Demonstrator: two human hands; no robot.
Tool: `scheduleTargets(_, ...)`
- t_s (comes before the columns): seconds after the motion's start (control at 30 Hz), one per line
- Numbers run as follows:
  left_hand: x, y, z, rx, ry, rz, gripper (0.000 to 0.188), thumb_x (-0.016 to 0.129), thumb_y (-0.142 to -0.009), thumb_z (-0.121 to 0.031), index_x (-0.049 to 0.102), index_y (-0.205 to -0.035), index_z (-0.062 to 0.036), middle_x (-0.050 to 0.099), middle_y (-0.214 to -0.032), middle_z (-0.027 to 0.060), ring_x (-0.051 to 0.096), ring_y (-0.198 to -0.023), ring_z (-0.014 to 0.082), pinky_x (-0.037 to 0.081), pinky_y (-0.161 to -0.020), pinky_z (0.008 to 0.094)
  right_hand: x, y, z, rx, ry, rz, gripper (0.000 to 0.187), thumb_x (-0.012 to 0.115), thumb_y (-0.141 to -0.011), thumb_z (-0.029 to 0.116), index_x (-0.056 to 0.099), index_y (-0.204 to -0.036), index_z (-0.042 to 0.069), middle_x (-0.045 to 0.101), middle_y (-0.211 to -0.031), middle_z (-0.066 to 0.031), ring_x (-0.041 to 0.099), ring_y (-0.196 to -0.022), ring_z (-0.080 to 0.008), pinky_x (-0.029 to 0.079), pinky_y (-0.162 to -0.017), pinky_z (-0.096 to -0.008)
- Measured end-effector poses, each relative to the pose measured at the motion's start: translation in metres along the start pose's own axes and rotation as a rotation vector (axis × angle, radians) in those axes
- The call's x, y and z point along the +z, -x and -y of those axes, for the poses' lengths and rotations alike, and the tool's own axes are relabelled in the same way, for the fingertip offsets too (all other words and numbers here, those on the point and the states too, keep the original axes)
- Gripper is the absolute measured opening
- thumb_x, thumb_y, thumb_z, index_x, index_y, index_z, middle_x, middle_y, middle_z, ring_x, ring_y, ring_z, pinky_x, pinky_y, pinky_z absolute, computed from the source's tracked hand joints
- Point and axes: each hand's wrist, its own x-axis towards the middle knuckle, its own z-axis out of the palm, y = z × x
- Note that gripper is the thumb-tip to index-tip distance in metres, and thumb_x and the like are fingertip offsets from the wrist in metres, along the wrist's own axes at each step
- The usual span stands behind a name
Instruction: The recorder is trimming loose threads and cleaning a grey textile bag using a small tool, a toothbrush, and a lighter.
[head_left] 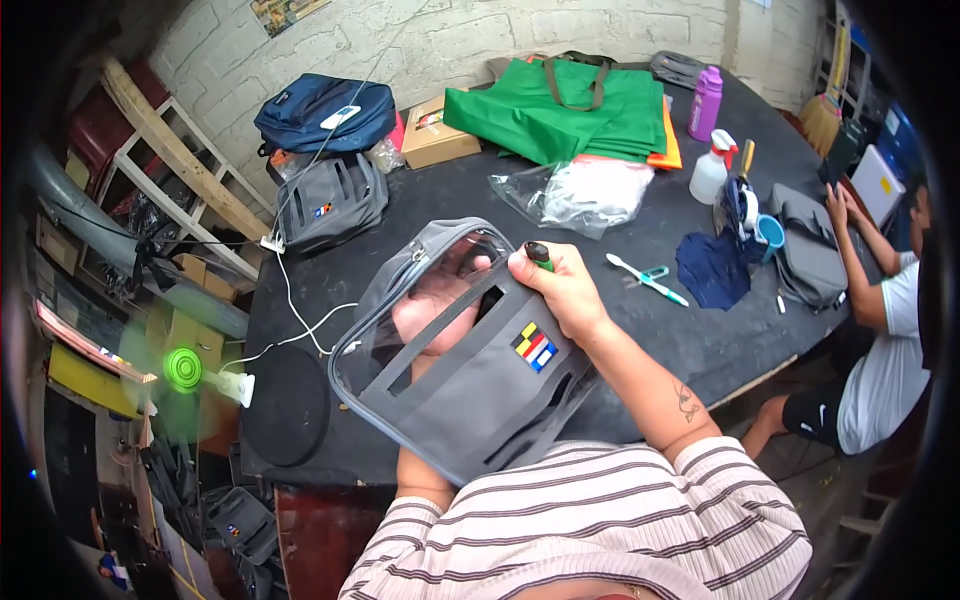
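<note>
A grey bag (460, 400) with clear plastic panels, a zippered edge and a small patch of coloured flags is held tilted in front of me, over the table's near edge. My left hand (435, 318) is inside it, palm and spread fingers showing through the clear panel. At the bag's upper right edge, my right hand (570, 290) is closed round a green lighter (540, 258) with a dark top. That hand's fingers also rest against the grey fabric; some fingertips are hidden.
On the black table (640, 370) lie a white-and-teal brush-like tool (650, 280), dark blue cloth (712, 270), spray bottle (710, 172), purple bottle (705, 103), green bags (570, 110) and another grey bag (330, 200). A fan (184, 369) spins at left; a person (885, 310) sits at right.
</note>
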Motion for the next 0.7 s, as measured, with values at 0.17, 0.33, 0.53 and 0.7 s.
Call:
scheduleTargets(0.17,0.005,0.032,-0.006,-0.114,0.091,-0.187,0.057,0.045,-0.088,-0.045,0.057,-0.120,0.0008,0.058,-0.123,0.0199,0.052,-0.117,0.0352,0.044,-0.094,0.0472,0.012,0.025,0.020,0.271,-0.047,0.062,0.045,0.061,-0.089,0.043,0.069,-0.088,-0.001,0.064,-0.069,-0.0030,0.057,-0.061,-0.0079,0.047,-0.058,-0.0239)
scheduleTargets(0.33,-0.018,0.046,-0.033,-0.357,0.532,-0.162,0.068,0.030,-0.090,-0.057,0.034,-0.144,-0.0157,0.022,-0.154,0.0105,0.016,-0.142,0.0325,0.019,-0.107,0.0628,-0.027,0.022,0.006,0.058,0.209,-0.029,0.049,0.056,-0.089,0.053,0.063,-0.091,0.004,0.058,-0.076,0.0015,0.043,-0.060,-0.0033,0.035,-0.053,-0.0209)
scheduleTargets(0.53,0.054,0.063,0.000,-0.043,0.690,-0.253,0.062,0.031,-0.097,-0.046,0.032,-0.141,-0.0034,0.033,-0.147,0.0127,0.026,-0.139,0.0316,0.028,-0.106,0.0601,-0.048,0.041,-0.022,0.173,0.523,0.096,0.030,0.072,-0.081,0.034,0.063,-0.085,0.005,0.055,-0.072,0.0058,0.045,-0.068,-0.0033,0.039,-0.061,-0.0215)
scheduleTargets(0.7,0.042,0.086,0.019,-0.199,0.091,-0.199,0.057,0.037,-0.097,-0.041,0.035,-0.139,-0.0028,0.039,-0.143,0.0130,0.033,-0.135,0.0298,0.032,-0.105,0.0556,-0.056,0.036,-0.028,0.233,0.361,-0.154,0.025,0.074,-0.080,0.027,0.061,-0.077,0.006,0.057,-0.069,0.0039,0.050,-0.065,-0.0039,0.041,-0.061,-0.0224)
